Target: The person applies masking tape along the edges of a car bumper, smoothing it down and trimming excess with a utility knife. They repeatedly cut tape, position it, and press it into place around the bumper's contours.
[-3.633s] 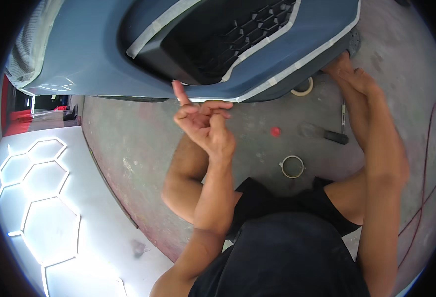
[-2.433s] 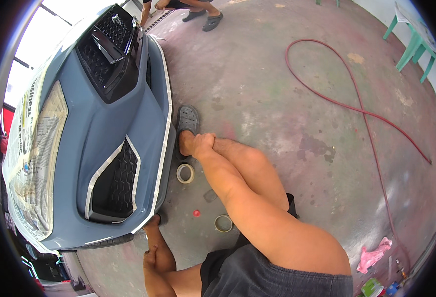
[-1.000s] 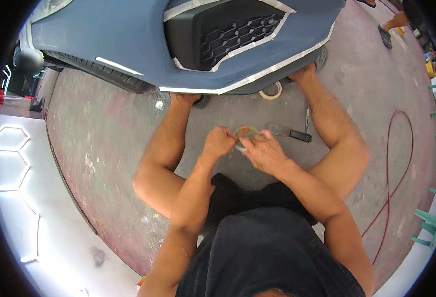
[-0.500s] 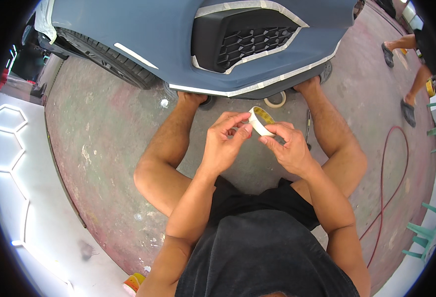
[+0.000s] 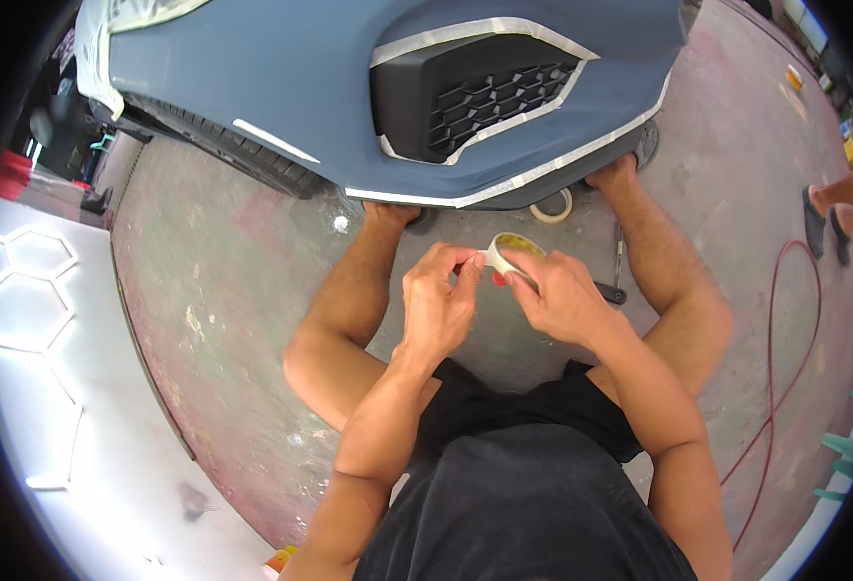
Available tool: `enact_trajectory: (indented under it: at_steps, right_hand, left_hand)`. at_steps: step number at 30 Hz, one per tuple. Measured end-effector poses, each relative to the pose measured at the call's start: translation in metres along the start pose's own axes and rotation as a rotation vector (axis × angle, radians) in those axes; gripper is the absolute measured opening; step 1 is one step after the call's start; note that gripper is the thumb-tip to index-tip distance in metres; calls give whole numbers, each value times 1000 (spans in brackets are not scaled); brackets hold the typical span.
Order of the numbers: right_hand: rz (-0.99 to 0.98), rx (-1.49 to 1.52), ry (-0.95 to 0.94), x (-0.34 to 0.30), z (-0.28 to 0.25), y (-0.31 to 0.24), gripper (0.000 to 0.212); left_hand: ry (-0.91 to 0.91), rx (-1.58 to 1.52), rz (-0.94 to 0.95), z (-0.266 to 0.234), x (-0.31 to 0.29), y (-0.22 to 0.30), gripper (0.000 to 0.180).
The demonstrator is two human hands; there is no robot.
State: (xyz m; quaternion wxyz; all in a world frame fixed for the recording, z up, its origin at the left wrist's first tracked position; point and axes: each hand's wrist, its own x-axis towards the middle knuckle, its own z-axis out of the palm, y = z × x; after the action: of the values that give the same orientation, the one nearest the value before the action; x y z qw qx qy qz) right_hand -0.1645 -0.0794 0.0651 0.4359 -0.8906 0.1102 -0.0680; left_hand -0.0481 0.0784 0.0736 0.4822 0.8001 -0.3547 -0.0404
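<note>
Bumper [image 5: 262, 77]: blue-grey, smooth, satin surface, curved. Grille [image 5: 499, 97]: black, textured with raised hexagonal cells, its recess partly bordered by pale masking strips. A further white strip [image 5: 543, 172] follows the bumper's lower edge. Tyre [image 5: 243, 160]: black, ribbed tread, at left. Floor [image 5: 223, 290]: grey, mottled with reddish and pale stains. Roll [image 5: 514, 243]: a white ring with a yellowish inner wall, held above the floor between the two hands. Spare roll [image 5: 567, 207]: cream, ring-shaped, on the floor near the bumper's lower edge. A small red disc [image 5: 498, 278], a black handle [image 5: 610, 292] and a slim tool [image 5: 620, 254] lie nearby; the disc shows just below the roll.

Compared with half a second ago, when the left fingertips were at the roll's outer wall, a short white tail [image 5: 486, 258] now spans the gap between them and the roll. The handle, then hidden behind the right hand, has come into view.

Left hand [image 5: 438, 295]: thumb and forefinger pressed together, pinching the tail; other fingers curled. Right hand [image 5: 570, 300]: closed on the roll's right side, thumb low; finger placement inside the ring is blurred and cannot be told.
</note>
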Motion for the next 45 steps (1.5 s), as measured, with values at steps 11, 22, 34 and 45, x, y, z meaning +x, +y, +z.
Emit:
enact_trajectory:
  at_steps: [11,22,34,45]
  right_hand:
    - [83,242,-236,39,15,33,76]
    - [40,661,-278,39,-5,26,78]
    - [-150,481,-124,37,4,13,78]
    - [145,491,-59,49,26,14,17]
  left_hand:
    - [-60,5,-260,-21,20,-25,16]
    - [-99,-640,-480,-13,39,-37,22]
    - [50,-80,-44,-3,12,-24,45]
    - [83,-51,-123,6,-2,-50,41]
